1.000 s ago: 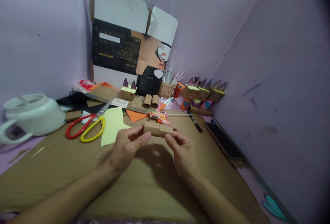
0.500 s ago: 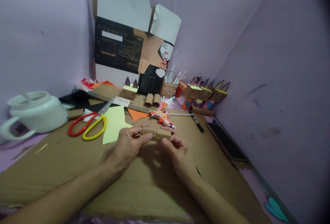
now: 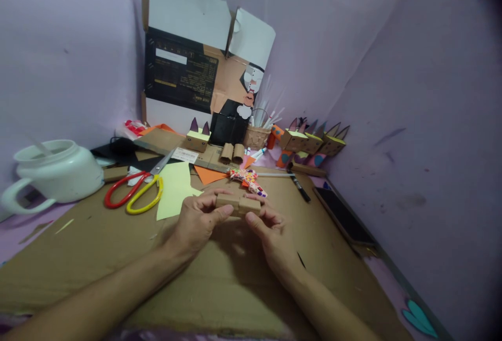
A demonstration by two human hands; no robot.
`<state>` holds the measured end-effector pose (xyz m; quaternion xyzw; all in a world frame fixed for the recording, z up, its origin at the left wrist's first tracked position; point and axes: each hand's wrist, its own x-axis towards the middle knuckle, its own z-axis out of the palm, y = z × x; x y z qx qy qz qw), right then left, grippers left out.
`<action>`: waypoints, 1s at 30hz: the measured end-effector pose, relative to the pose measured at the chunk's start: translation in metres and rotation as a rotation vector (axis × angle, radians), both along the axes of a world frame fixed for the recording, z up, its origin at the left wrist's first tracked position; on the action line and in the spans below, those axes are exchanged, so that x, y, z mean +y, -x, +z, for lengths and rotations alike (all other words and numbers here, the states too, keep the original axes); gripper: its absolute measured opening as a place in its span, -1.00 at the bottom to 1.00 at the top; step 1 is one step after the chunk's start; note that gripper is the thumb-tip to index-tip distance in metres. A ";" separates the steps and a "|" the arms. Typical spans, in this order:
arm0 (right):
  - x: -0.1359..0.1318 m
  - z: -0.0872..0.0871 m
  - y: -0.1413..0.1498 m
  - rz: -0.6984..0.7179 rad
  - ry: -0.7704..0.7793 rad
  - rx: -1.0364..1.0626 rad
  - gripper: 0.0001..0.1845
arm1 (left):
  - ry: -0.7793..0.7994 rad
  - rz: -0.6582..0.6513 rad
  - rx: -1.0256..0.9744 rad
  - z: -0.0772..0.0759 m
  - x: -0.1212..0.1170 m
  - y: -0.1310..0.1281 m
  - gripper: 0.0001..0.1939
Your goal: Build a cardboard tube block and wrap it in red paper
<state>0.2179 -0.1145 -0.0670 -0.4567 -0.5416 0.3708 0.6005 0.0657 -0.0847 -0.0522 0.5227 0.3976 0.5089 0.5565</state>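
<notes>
Head cam: left hand (image 3: 196, 220) pinches the left cardboard piece (image 3: 227, 201) thumb-to-fingers, right hand (image 3: 274, 230) pinches the right cardboard piece (image 3: 250, 205) likewise; both grips nearly closed, pieces end to end between the hands, over the cardboard sheet (image 3: 188, 288). Yellow paper (image 3: 172, 186) lies just past left hand, scissors (image 3: 157, 166) farther left. Patterned glue gun (image 3: 243, 175) sits just beyond both, marker (image 3: 301, 189) past right hand.

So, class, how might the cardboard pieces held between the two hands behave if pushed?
The cardboard pieces would probably slide rather than roll, as their visible faces look flat. Being cardboard, they are likely light. They seem stiff, showing straight edges between the left hand and right hand.
</notes>
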 end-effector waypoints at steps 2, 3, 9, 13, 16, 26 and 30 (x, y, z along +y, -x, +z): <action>0.000 0.000 -0.001 0.000 0.000 0.000 -0.78 | -0.002 -0.002 -0.001 0.000 0.000 0.001 -0.88; 0.001 0.000 -0.001 0.001 0.003 -0.001 -0.78 | -0.006 -0.002 0.000 0.000 0.000 0.001 -0.88; 0.004 0.000 -0.003 0.037 -0.014 0.010 -0.84 | -0.155 -0.007 0.089 0.005 0.001 0.003 -0.88; 0.004 0.001 -0.002 0.054 0.069 0.103 -0.78 | -0.271 -0.006 0.174 0.009 0.001 0.004 -0.87; 0.005 0.002 -0.001 0.046 0.049 0.103 -0.83 | -0.239 -0.058 0.169 0.009 0.000 0.004 -0.83; 0.006 0.002 -0.001 0.016 0.004 0.068 -0.87 | 0.166 -0.187 -0.162 0.003 -0.001 0.001 -0.84; 0.005 0.001 -0.001 -0.006 -0.019 0.013 -0.89 | 0.192 -0.162 -0.172 0.004 0.001 0.000 -0.84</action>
